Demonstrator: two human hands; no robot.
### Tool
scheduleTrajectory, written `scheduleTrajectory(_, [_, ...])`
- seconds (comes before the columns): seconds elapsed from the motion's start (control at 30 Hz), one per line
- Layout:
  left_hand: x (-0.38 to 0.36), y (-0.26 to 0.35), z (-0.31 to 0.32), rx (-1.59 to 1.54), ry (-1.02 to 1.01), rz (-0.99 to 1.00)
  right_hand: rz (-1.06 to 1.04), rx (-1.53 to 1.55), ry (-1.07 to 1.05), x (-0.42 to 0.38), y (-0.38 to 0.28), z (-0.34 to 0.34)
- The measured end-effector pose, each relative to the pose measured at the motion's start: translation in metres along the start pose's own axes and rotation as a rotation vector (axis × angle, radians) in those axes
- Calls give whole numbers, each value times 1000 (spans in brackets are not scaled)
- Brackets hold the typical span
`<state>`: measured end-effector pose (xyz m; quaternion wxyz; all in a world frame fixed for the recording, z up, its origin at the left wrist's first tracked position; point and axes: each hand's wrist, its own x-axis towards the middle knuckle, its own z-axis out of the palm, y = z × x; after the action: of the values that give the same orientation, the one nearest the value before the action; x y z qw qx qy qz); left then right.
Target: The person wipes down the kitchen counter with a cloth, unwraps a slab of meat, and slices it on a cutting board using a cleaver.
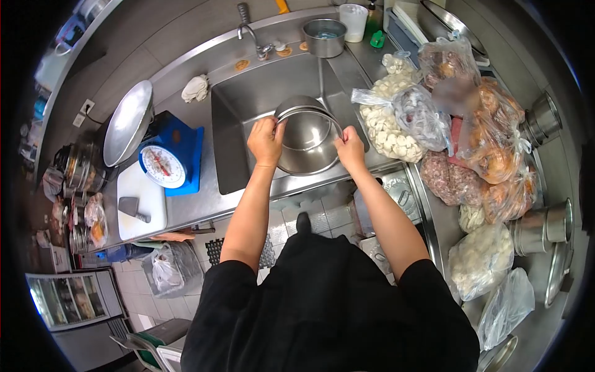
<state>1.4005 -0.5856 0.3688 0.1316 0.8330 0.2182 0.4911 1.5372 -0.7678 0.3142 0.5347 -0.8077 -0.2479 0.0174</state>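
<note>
Over the front edge of the steel sink (233, 111) I hold a shiny round metal pot (308, 149), its mouth tipped toward me and nothing visible inside. My left hand (266, 142) is closed around the rim on the left side. On the opposite side, my right hand (351, 149) grips the rim with thumb and curled fingers. A second curved steel edge shows just behind the rim, on the sink side. A faucet (253, 40) stands at the back of the sink.
A blue dial scale (164, 164) and a white cutting board (132, 217) with a cleaver (132, 208) are on the left. Bags of peeled garlic (390, 127) and minced meat (449, 178) crowd the right counter. A water-filled pot (325, 48) stands behind the sink, near a crumpled cloth (196, 88).
</note>
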Motion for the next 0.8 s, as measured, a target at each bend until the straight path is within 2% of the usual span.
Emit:
scheduleTrajectory(0.07, [1, -7, -9, 29, -41, 2, 0, -37, 3, -3, -8, 4])
scheduleTrajectory(0.1, [1, -11, -16, 112, -159, -30, 51, -59, -59, -7, -13, 3])
scheduleTrajectory(0.13, [1, -13, -18, 106, -155, -37, 100, -85, -121, -10, -18, 1])
scheduleTrajectory(0.2, [3, -15, -22, 120, -287, -165, 90, -89, -129, -12, -24, 0])
scheduleTrajectory(0.27, [14, -5, -25, 130, -349, -204, 80, -90, -135, -13, -19, 1])
scheduleTrajectory(0.4, [-7, -26, -10, 98, -459, -352, 146, -9, -102, -16, 11, 9])
scheduleTrajectory(0.43, [-17, -29, -7, 73, -525, -438, 233, 127, -89, -19, 12, 9])
scheduleTrajectory(0.47, [-26, -31, -3, 70, -526, -437, 322, 264, -77, -21, 13, 10])
scheduleTrajectory(0.5, [-34, -32, 0, 22, -492, -485, 324, 262, -74, -21, 6, 8])
scheduleTrajectory(0.6, [-54, -34, -3, -90, -429, -542, 281, 174, -64, -32, -6, 3])
scheduleTrajectory(0.67, [-57, -33, -12, -147, -402, -534, 62, -11, 66, -33, 9, 11])
scheduleTrajectory(0.8, [-66, -28, -31, -104, -380, -522, 99, 49, 49, -42, 4, 16])
